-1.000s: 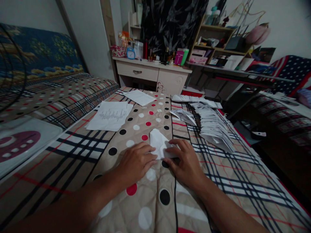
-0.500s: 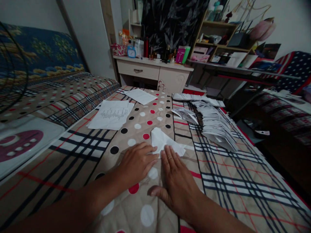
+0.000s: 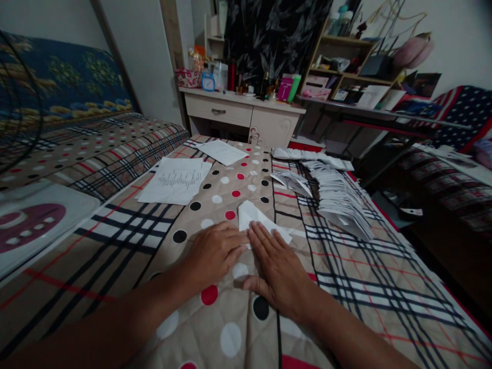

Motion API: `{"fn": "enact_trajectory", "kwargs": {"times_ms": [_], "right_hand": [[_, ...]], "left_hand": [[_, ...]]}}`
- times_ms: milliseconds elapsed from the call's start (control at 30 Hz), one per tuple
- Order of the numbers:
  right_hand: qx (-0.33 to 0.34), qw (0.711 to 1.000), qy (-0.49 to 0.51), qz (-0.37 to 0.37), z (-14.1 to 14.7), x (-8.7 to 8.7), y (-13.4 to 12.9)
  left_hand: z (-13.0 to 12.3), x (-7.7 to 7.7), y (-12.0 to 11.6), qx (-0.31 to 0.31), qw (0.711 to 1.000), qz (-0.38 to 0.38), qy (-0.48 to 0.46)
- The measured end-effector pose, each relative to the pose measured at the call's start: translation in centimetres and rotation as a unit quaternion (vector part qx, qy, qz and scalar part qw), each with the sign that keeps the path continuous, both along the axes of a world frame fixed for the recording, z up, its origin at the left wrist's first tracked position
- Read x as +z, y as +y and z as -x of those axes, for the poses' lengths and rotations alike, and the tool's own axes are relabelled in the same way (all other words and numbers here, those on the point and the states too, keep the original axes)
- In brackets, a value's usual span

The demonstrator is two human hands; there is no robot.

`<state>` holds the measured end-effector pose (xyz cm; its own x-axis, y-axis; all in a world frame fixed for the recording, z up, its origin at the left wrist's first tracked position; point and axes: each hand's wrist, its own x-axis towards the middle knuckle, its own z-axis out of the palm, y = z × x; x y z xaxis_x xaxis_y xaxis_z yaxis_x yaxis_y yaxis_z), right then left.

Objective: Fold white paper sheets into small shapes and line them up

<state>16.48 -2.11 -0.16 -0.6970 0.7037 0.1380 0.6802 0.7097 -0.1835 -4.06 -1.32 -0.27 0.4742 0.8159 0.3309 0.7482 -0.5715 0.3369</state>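
A small folded sheet of white paper point(image 3: 251, 212) lies on the patterned bedspread point(image 3: 230, 338) in front of me. Flat across its near part rests my right hand point(image 3: 279, 271), open, thumb spread to the left. My left hand point(image 3: 215, 251) touches the paper's left near edge with its fingertips; its fingers are stretched and slightly bent. The hands cover the paper's near side, so the folds there are hidden.
To the left lie printed sheets point(image 3: 172, 179), with a further stack of paper point(image 3: 223, 152) behind them. A long row of folded papers point(image 3: 342, 200) is at the right, beside a single folded piece point(image 3: 292, 182). A white dresser point(image 3: 219, 110) stands beyond the bed.
My right hand has slid slightly forward and left over the folded paper, its fingertips now close to my left fingers. My left hand has barely moved.
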Motion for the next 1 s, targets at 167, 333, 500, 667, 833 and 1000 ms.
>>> {"fn": "enact_trajectory", "kwargs": {"times_ms": [167, 333, 500, 667, 833, 1000], "right_hand": [[-0.02, 0.999, 0.011, 0.032, 0.0, 0.7, 0.6], [-0.051, 0.996, 0.061, 0.044, -0.1, 0.4, 0.8], [-0.176, 0.976, 0.126, -0.033, -0.8, -1.3, 1.4], [-0.211, 0.965, 0.153, -0.02, -1.2, -1.6, 2.0], [-0.204, 0.953, 0.225, 0.008, -1.4, -1.3, 2.4], [-0.195, 0.938, 0.285, 0.007, -1.8, -1.9, 2.9]], "left_hand": [[0.3, 0.1, 1.5, 0.049, 0.997, 0.015, 0.051], [0.8, -0.9, 3.1, 0.104, 0.992, -0.005, 0.072], [1.3, -1.9, 3.5, 0.091, 0.995, -0.027, 0.038], [1.5, -1.6, 3.5, 0.052, 0.999, -0.007, 0.011], [1.5, -1.5, 3.6, 0.053, 0.998, 0.013, -0.01], [1.5, -1.6, 3.5, 0.024, 0.997, -0.01, -0.078]]}}
